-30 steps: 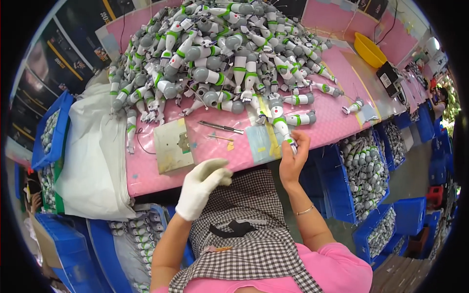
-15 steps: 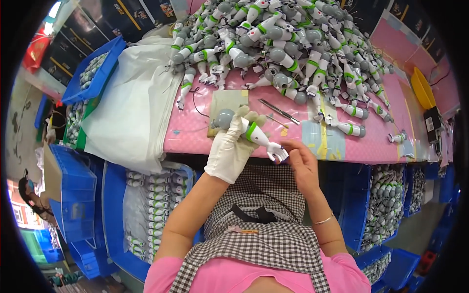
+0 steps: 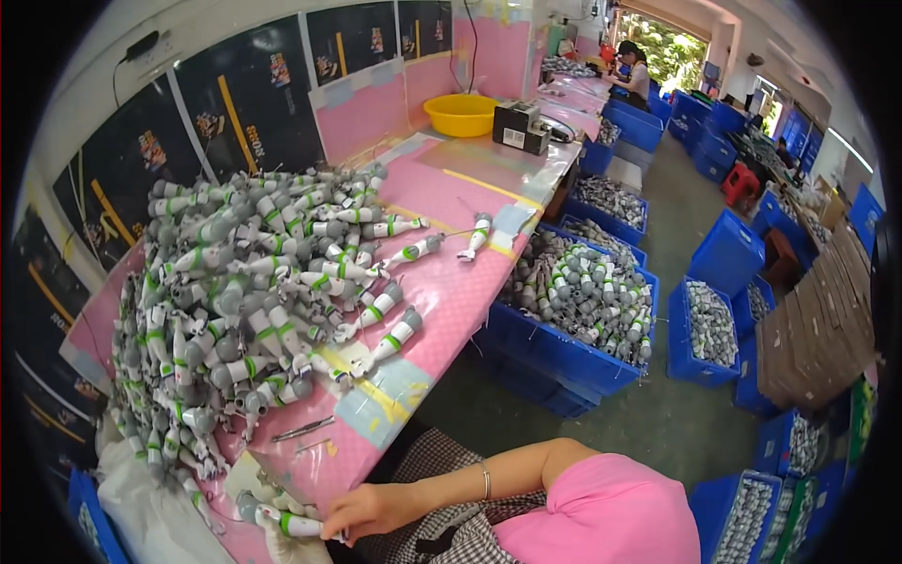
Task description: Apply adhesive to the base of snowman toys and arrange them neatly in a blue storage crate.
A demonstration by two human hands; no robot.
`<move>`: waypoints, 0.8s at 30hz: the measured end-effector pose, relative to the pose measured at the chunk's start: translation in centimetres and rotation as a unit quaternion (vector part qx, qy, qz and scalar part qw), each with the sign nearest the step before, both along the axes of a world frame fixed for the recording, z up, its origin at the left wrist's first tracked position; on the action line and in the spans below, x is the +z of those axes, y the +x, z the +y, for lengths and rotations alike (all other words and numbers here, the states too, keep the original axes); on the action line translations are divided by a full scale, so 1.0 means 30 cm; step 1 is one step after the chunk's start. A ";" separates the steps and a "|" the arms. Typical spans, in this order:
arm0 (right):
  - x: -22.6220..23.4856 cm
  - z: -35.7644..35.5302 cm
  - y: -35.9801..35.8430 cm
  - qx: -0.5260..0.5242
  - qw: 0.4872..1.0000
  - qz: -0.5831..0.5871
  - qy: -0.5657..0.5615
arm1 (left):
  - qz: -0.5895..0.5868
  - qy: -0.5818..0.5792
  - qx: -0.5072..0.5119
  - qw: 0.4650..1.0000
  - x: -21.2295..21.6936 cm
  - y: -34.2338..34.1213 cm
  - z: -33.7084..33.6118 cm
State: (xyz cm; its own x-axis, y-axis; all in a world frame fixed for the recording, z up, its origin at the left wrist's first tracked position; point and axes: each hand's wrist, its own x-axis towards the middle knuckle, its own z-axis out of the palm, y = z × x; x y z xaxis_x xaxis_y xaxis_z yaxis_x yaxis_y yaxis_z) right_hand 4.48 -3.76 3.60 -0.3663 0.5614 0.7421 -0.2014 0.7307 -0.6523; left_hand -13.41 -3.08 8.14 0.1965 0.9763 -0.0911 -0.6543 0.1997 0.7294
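Low in the view, my left hand (image 3: pixel 293 548) in a white glove is closed around a toy arm (image 3: pixel 299 525), white with a green band and a grey rounded shoulder end. My bare right hand (image 3: pixel 374 508) has its fingers curled at the toy's small white hand end, pinching it. Part of the gloved hand is cut off by the lower edge. Just beyond lie a pair of metal tweezers (image 3: pixel 303 430) and a thin stick on the pink table (image 3: pixel 427 324). A big heap of similar toy arms (image 3: pixel 249 310) rises at the left.
To my right, a blue crate (image 3: pixel 554 343) full of toy arms stands against the table edge. Farther along sit a yellow basin (image 3: pixel 460 115) and a black box device (image 3: pixel 520 128). More blue crates and a red stool (image 3: pixel 740 182) line the aisle. Another person (image 3: pixel 632 75) works far off.
My view has swung to the right, bringing the aisle and far tables into sight. My right fingers, near the toy arm's hand before, now grip it. The left hand still holds the toy arm.
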 end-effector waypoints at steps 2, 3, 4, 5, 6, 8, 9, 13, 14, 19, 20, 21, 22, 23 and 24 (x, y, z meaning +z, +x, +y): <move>-0.010 -0.014 -0.007 -0.004 0.999 -0.039 0.011 | 0.056 -0.015 -0.002 0.998 0.046 0.014 -0.020; -0.013 -0.019 -0.008 -0.002 0.997 -0.078 0.014 | 0.074 -0.026 -0.003 0.997 0.044 0.005 -0.025; -0.017 -0.018 -0.012 -0.003 0.997 -0.078 0.016 | 0.093 -0.040 -0.002 0.995 0.045 0.002 -0.034; -0.014 -0.013 -0.021 -0.014 0.994 -0.100 0.039 | 0.100 -0.043 0.017 0.994 0.057 0.009 -0.040; -0.014 -0.010 -0.032 -0.022 0.991 -0.121 0.060 | 0.102 -0.045 0.023 0.993 0.057 -0.001 -0.043; -0.018 -0.002 -0.062 0.023 0.994 -0.103 0.035 | 0.113 -0.012 0.000 0.994 0.053 -0.047 -0.071; -0.001 -0.018 -0.091 0.065 0.994 -0.087 0.009 | 0.098 0.044 -0.042 0.993 -0.010 -0.111 -0.048; 0.027 0.014 0.007 -0.092 0.969 -0.181 0.144 | 0.039 -0.077 0.044 0.995 0.020 0.035 -0.006; 0.026 0.016 0.031 -0.080 0.972 -0.200 0.089 | 0.001 -0.047 0.003 0.999 -0.018 0.046 0.019; 0.023 0.015 -0.020 -0.040 0.982 -0.176 0.047 | -0.104 -0.076 0.012 0.992 -0.077 0.005 -0.002; 0.023 0.007 -0.031 -0.044 0.984 -0.171 0.042 | -0.129 -0.079 0.004 0.989 -0.076 -0.013 -0.012; 0.027 0.005 -0.036 -0.033 0.983 -0.179 0.037 | -0.128 -0.080 0.012 0.988 -0.070 -0.021 -0.018; 0.029 0.002 -0.040 -0.027 0.983 -0.178 0.036 | -0.056 -0.097 0.033 0.993 -0.060 -0.020 -0.021; 0.028 -0.001 -0.044 -0.026 0.981 -0.189 0.039 | 0.016 -0.112 0.050 0.992 -0.056 -0.021 -0.021; 0.028 -0.002 -0.049 -0.024 0.979 -0.200 0.042 | 0.017 -0.113 0.051 0.992 -0.063 -0.027 -0.021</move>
State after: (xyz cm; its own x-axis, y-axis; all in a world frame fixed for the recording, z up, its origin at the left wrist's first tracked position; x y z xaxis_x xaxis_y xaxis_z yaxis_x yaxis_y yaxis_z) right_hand 3.00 -3.81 4.45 -0.6110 0.5292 0.5888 0.0938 0.7869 -0.6099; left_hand -14.22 -3.72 6.26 0.0902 0.9450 -0.3144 -0.6556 0.2940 0.6955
